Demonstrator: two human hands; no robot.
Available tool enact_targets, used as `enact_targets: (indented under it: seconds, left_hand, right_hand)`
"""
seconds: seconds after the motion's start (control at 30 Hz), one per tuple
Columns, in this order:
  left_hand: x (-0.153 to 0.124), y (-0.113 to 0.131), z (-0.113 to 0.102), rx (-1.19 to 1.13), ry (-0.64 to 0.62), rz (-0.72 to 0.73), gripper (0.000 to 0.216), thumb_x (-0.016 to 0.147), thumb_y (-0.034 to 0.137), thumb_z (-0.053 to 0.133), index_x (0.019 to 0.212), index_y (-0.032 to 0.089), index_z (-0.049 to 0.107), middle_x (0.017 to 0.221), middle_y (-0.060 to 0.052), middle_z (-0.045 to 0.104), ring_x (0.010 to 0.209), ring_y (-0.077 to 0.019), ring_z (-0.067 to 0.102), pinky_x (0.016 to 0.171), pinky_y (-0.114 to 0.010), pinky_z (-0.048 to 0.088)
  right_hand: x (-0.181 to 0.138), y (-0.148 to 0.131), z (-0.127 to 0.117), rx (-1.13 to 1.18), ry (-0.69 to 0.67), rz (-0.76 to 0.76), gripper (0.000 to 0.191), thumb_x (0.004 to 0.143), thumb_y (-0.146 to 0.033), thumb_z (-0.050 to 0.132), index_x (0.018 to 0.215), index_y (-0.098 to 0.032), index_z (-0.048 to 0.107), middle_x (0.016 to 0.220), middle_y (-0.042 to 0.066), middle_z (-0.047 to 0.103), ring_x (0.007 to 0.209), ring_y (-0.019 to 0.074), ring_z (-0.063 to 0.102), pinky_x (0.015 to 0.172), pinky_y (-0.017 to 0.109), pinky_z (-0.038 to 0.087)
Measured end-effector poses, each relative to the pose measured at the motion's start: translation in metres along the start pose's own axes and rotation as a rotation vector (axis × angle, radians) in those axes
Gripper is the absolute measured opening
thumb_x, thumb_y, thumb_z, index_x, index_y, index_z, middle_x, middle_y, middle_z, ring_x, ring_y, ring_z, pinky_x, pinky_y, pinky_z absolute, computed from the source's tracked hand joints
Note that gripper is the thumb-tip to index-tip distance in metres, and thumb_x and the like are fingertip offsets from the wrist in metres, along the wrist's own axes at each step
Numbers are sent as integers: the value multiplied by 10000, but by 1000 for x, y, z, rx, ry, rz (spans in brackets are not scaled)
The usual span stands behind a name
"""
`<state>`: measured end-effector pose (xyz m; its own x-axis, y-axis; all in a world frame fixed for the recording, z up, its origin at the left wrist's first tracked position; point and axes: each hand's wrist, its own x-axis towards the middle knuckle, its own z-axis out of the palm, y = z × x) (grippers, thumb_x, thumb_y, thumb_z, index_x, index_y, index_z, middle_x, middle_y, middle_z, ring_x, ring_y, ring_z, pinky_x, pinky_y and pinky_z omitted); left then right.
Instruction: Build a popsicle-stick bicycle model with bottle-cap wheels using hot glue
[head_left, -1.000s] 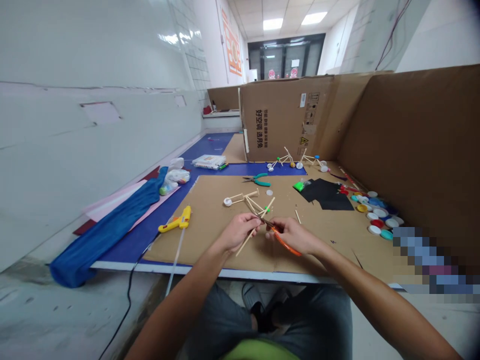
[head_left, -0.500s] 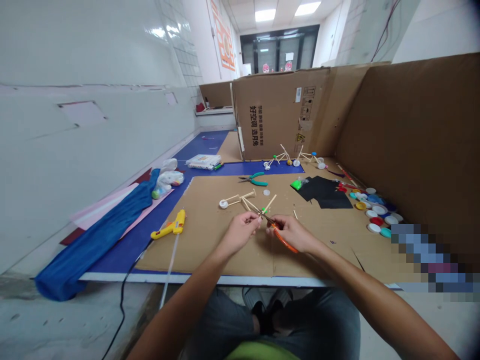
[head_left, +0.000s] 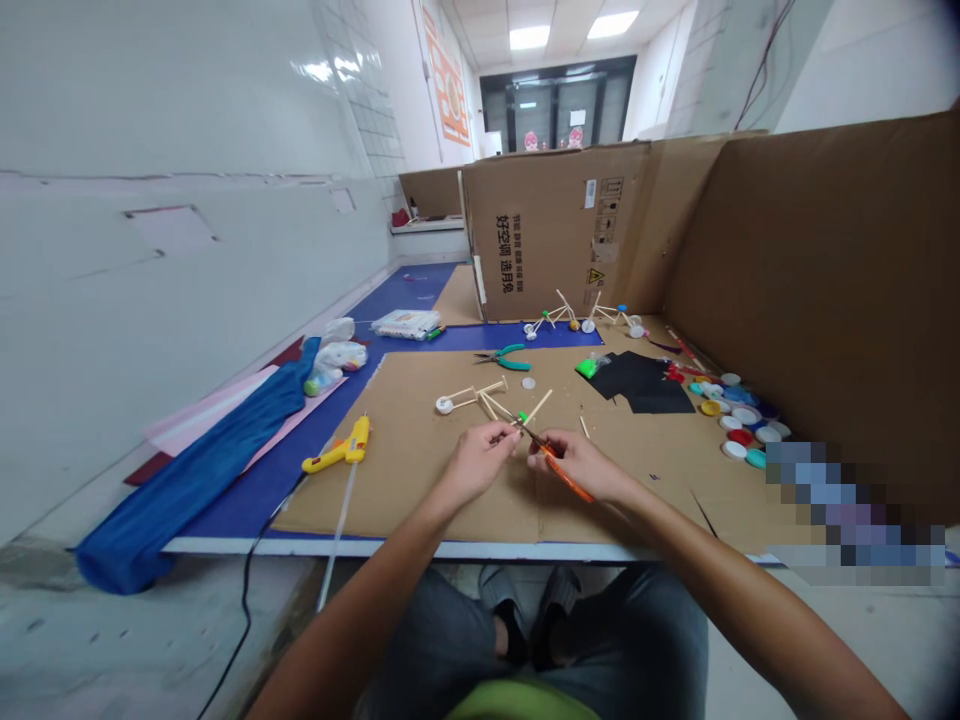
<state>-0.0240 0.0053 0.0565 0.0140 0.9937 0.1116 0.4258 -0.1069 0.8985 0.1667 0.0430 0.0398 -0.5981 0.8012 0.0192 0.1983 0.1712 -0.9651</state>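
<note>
My left hand point(head_left: 480, 464) is closed in a pinch on a thin wooden stick point(head_left: 541, 402) with a small green piece point(head_left: 523, 416) on it. The orange-handled scissors point(head_left: 567, 477) are in my right hand point(head_left: 589, 465), their blades pointing up and left across the stick beside my left fingertips. Whether the blades bite into the stick is too small to tell. Just beyond my hands, a frame of wooden sticks with a white wheel point(head_left: 444, 405) lies on the cardboard sheet point(head_left: 420, 490). A loose short stick point(head_left: 584, 428) rests to the right.
Green-handled pliers point(head_left: 514, 359) lie farther back. A yellow glue gun point(head_left: 351, 448) stands at left with its cord over the edge. Bottle caps point(head_left: 741, 437) and black sheet pieces point(head_left: 641, 385) are at right. Two stick models point(head_left: 551, 318) stand before a tall cardboard box point(head_left: 555, 230).
The view has shifted slightly, so things at the right sit a little farther left. Both hands keep nearly the same pose at the stick. My feet show more below the table.
</note>
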Motion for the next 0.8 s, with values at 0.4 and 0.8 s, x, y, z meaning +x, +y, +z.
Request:
enact_targets:
  seconds: [0.4,0.8]
  left_hand:
    - [8,3,12,274,109,127,177,925,277,549,915,187,701,831,-24,735,726,-155,644,676,-240,444]
    - [11,-17,9,497,170,321,219,985,226,481,902,187,680,875,-54,739,773,-161,665,712,-243,441]
  right_hand:
    - [4,5,-5,-1,90,10,201,746,-351,640,791,-163,584,677,-43,454,627,112,373,586,241,310]
    - [13,14,-3,-38,61,-12,173,791,-335,597,815,-164,609,691,-35,507,631,118,425,592,239,340]
